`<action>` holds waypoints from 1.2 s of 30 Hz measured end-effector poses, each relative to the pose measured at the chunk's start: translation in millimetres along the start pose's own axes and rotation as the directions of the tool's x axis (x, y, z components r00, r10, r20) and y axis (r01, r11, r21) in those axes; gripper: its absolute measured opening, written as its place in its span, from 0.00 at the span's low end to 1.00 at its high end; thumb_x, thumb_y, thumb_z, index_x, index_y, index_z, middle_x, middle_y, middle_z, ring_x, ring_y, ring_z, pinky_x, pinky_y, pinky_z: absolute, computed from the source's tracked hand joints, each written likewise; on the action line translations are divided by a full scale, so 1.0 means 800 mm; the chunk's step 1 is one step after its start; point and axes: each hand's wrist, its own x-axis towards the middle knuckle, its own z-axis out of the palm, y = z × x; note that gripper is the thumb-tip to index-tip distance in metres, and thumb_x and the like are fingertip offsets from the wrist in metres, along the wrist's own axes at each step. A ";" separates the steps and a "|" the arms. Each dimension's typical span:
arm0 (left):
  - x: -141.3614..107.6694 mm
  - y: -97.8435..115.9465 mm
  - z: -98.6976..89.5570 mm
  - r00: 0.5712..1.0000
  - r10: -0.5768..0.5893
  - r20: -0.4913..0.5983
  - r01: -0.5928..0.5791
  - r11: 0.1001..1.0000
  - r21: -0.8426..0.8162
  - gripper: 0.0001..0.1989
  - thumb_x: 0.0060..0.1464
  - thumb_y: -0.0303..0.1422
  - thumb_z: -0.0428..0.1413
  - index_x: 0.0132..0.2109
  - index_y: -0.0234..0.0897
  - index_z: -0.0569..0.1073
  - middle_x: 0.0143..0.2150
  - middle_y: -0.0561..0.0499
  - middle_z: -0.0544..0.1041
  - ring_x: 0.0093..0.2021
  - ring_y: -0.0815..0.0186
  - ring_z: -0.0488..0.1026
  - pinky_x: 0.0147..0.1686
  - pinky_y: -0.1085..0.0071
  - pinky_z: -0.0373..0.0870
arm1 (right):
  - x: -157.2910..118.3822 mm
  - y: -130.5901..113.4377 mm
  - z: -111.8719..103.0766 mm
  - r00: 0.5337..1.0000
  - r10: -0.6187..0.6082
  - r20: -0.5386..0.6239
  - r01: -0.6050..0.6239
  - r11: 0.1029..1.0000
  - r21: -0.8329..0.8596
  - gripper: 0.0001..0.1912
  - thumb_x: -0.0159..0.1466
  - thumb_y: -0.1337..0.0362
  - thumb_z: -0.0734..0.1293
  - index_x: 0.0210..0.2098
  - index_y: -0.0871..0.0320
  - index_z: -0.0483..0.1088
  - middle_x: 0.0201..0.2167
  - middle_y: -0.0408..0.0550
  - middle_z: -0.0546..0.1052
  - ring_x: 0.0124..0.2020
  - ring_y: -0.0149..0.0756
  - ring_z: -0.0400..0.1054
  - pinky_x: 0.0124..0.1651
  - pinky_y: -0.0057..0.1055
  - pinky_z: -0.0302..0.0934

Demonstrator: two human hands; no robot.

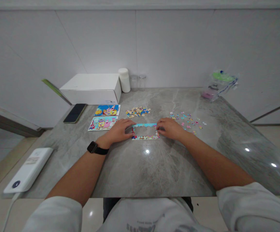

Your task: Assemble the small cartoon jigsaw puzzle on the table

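Observation:
A rectangular jigsaw puzzle border lies flat on the grey marbled table, its middle showing bare tabletop. My left hand is at its left side, index finger near the top corner and thumb near the bottom one. At the opposite side, my right hand has its bent fingers and thumb against the right edge. Between them the two hands hold the border. Loose puzzle pieces are scattered beyond my right hand. Behind the border sits a pile of pieces. Two cartoon picture cards, a lower one and an upper one, lie left.
At the back left stand a white box, a white bottle and two clear glasses. A phone and a white power bank with a cable lie left. A plastic bag rests at the back right.

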 end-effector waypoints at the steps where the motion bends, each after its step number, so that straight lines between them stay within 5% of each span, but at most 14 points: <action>1: 0.000 0.000 0.000 1.000 0.004 0.000 -0.004 1.000 0.001 0.23 0.60 0.42 0.64 0.61 0.46 0.75 0.61 0.46 0.78 0.62 0.52 0.73 0.64 0.52 0.68 | 0.000 0.000 0.001 1.000 -0.001 0.000 0.001 1.000 0.001 0.08 0.67 0.63 0.70 0.43 0.54 0.82 0.46 0.53 0.81 0.50 0.46 0.74 0.57 0.39 0.63; 16: 0.001 -0.001 -0.001 0.993 -0.034 -0.110 0.039 0.998 0.041 0.16 0.64 0.38 0.58 0.57 0.42 0.77 0.57 0.44 0.78 0.57 0.54 0.74 0.61 0.53 0.70 | 0.001 0.000 -0.001 1.000 -0.004 -0.015 0.004 0.999 0.037 0.11 0.69 0.62 0.67 0.44 0.57 0.81 0.45 0.55 0.81 0.48 0.44 0.74 0.55 0.39 0.65; 20: 0.002 0.001 -0.004 0.982 -0.062 -0.178 0.071 0.996 0.047 0.14 0.64 0.36 0.57 0.54 0.42 0.78 0.54 0.44 0.78 0.55 0.55 0.75 0.60 0.53 0.71 | -0.001 0.008 -0.020 0.992 0.016 -0.126 -0.004 0.995 0.098 0.10 0.69 0.63 0.66 0.43 0.56 0.80 0.45 0.54 0.81 0.49 0.44 0.75 0.57 0.40 0.65; 25: 0.004 0.003 0.002 0.969 -0.072 -0.235 0.077 0.997 0.012 0.12 0.67 0.35 0.54 0.52 0.41 0.79 0.51 0.45 0.79 0.53 0.56 0.75 0.58 0.55 0.71 | -0.012 0.023 -0.068 0.925 0.162 -0.344 -0.109 0.980 0.168 0.10 0.69 0.62 0.65 0.41 0.54 0.80 0.43 0.52 0.82 0.46 0.43 0.75 0.53 0.39 0.67; 30: 0.010 0.005 0.017 0.974 -0.057 -0.218 0.052 0.998 -0.026 0.12 0.69 0.37 0.52 0.49 0.42 0.79 0.48 0.46 0.80 0.51 0.57 0.75 0.56 0.57 0.71 | -0.034 0.050 -0.113 0.802 0.346 -0.487 -0.300 0.938 0.173 0.11 0.67 0.60 0.66 0.41 0.55 0.81 0.41 0.52 0.83 0.43 0.44 0.75 0.50 0.40 0.68; 33: 0.012 0.007 0.021 0.975 -0.065 -0.212 0.059 0.998 -0.036 0.12 0.69 0.38 0.51 0.49 0.42 0.79 0.47 0.46 0.80 0.50 0.57 0.75 0.56 0.56 0.71 | -0.046 0.074 -0.126 0.735 0.423 -0.529 -0.399 0.902 0.166 0.13 0.67 0.59 0.66 0.42 0.55 0.81 0.40 0.52 0.83 0.40 0.44 0.75 0.48 0.41 0.69; 36: 0.013 0.008 0.021 0.972 -0.077 -0.220 0.068 0.996 -0.050 0.13 0.70 0.38 0.51 0.50 0.41 0.79 0.46 0.46 0.80 0.50 0.57 0.75 0.55 0.56 0.72 | -0.051 0.099 -0.121 0.741 0.464 -0.485 -0.458 0.878 0.139 0.12 0.66 0.59 0.67 0.42 0.55 0.82 0.39 0.52 0.83 0.38 0.43 0.75 0.47 0.41 0.69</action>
